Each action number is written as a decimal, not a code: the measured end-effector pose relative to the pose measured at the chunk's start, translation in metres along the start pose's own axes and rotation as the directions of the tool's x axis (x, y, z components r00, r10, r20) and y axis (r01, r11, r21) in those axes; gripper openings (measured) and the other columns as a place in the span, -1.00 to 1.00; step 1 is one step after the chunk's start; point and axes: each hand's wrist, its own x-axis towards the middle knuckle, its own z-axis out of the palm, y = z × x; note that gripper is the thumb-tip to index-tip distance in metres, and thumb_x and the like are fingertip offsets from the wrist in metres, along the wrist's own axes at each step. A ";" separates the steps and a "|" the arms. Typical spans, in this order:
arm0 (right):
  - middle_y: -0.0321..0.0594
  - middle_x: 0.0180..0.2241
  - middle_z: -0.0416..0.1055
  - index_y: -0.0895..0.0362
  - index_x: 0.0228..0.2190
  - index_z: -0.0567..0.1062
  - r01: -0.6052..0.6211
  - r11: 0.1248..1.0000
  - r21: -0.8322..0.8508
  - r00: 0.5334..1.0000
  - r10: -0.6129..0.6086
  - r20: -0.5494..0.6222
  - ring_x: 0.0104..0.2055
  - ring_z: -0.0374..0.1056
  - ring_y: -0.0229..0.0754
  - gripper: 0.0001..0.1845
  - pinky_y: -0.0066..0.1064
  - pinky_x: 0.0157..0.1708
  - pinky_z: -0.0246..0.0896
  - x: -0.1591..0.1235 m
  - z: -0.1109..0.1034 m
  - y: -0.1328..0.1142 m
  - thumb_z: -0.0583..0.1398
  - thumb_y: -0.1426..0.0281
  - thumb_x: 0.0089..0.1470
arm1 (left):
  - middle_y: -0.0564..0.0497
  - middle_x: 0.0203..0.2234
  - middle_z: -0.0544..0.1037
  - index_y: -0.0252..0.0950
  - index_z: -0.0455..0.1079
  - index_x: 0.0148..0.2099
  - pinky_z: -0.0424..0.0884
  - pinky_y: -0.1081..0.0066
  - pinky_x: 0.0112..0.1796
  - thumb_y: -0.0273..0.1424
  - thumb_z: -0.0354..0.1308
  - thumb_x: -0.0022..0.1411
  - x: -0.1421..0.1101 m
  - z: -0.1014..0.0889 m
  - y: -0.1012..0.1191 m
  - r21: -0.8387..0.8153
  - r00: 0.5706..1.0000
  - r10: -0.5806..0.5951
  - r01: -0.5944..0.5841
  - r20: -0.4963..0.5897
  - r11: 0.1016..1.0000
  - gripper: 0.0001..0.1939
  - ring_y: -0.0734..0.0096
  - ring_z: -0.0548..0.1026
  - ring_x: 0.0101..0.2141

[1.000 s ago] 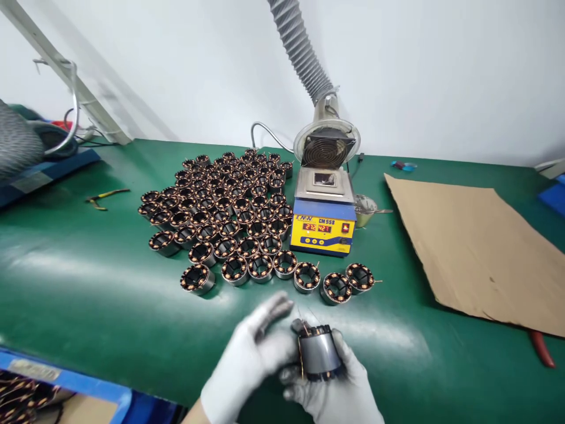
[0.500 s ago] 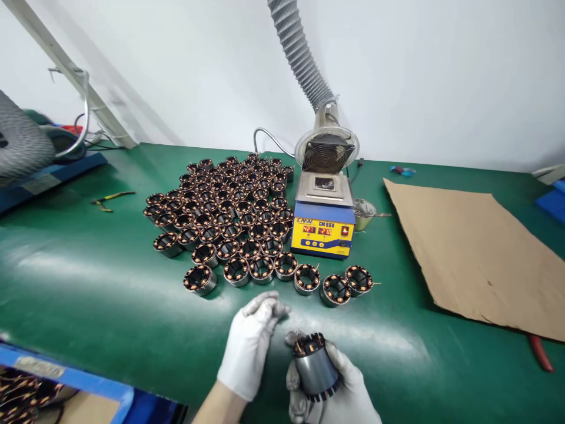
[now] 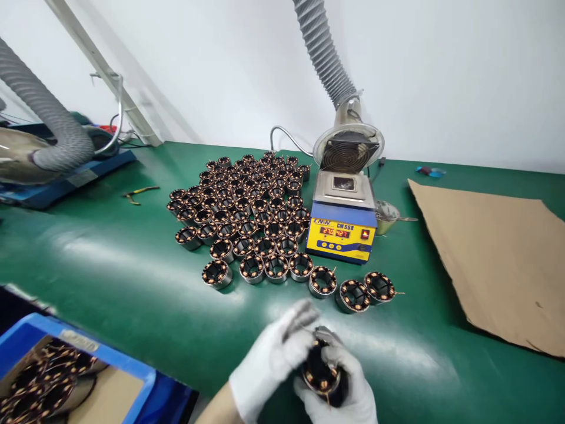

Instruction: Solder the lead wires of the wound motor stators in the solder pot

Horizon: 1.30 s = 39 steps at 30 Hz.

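Observation:
My right hand (image 3: 348, 383), in a grey-white glove, is wrapped round a motor stator (image 3: 324, 380) with a steel ring, black slots and copper windings. The stator is tilted so that its open end faces up toward me, and a short copper wire end sticks out at its near rim. My gloved left hand (image 3: 280, 350) is at the stator's far left edge, fingers drawn together and smeared by motion. Whether a thin wire is pinched in them I cannot make out. Beyond my hands, a loose row of stators (image 3: 322, 281) stands on the green bench.
Many more stators (image 3: 242, 203) crowd the green bench (image 3: 145, 282) behind. A blue and yellow solder pot (image 3: 339, 235) stands under a fume duct (image 3: 326, 53). Cardboard (image 3: 498, 265) lies right, cutters (image 3: 139, 193) left. A blue bin (image 3: 145, 383) of stators is at lower left.
My left hand has moved right, up to the stator. The stator has turned in my right hand, from side-on to its open end facing me. The view has shifted left, showing more of the bin.

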 end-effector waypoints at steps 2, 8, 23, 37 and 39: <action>-0.16 -0.17 0.49 -0.03 -0.35 0.40 0.220 0.948 -0.230 0.971 -0.235 -0.038 0.03 0.32 0.13 -0.65 0.03 0.09 0.10 0.000 0.006 0.006 0.37 0.20 -0.21 | -0.12 -0.24 0.56 -0.34 0.50 -0.21 0.39 0.31 -0.13 -0.24 0.22 0.04 0.002 0.011 -0.003 -0.024 0.998 -0.060 0.060 0.009 0.998 -0.70 0.12 0.49 -0.17; -0.08 -0.24 0.53 0.03 -0.33 0.27 0.419 0.680 -0.602 0.860 -0.509 0.024 -0.06 0.40 0.20 -0.63 0.01 -0.24 0.37 0.008 0.005 0.014 0.10 -0.01 0.05 | -0.02 -0.45 0.57 -0.29 0.50 -0.31 0.42 0.44 -0.25 -0.20 0.40 -0.12 0.006 0.007 0.003 -0.459 0.942 -0.067 -0.097 -0.329 0.883 -0.66 0.30 0.52 -0.37; -0.13 -0.17 0.51 -0.01 -0.38 0.25 0.298 0.817 -0.494 0.936 -0.352 -0.017 -0.13 0.45 0.03 -0.62 -0.24 -0.31 0.40 0.000 0.005 0.017 0.12 -0.05 0.01 | 0.09 -0.67 0.41 -0.32 0.33 -0.60 0.30 0.47 -0.49 -0.39 0.22 -0.26 0.006 0.011 0.006 -0.071 0.936 -0.236 0.225 -0.260 0.972 -0.86 0.42 0.36 -0.57; -0.05 -0.15 0.50 0.01 -0.32 0.29 0.371 0.777 -0.509 0.915 -0.398 0.061 -0.11 0.44 0.07 -0.65 -0.14 -0.26 0.41 0.004 0.000 0.017 0.13 0.01 0.03 | -0.02 -0.52 0.55 -0.34 0.48 -0.42 0.36 0.41 -0.34 -0.30 0.27 -0.13 0.020 0.004 0.020 -0.104 0.950 -0.091 0.063 -0.298 0.993 -0.78 0.28 0.47 -0.42; -0.06 -0.15 0.50 0.02 -0.27 0.30 0.407 0.760 -0.506 0.900 -0.427 0.082 -0.10 0.45 0.05 -0.67 -0.15 -0.25 0.43 0.006 -0.003 0.018 0.15 0.06 0.04 | -0.05 -0.38 0.58 -0.33 0.49 -0.27 0.37 0.39 -0.25 -0.27 0.31 -0.12 0.017 -0.005 0.021 -0.098 0.950 -0.085 0.058 -0.300 0.993 -0.67 0.24 0.49 -0.30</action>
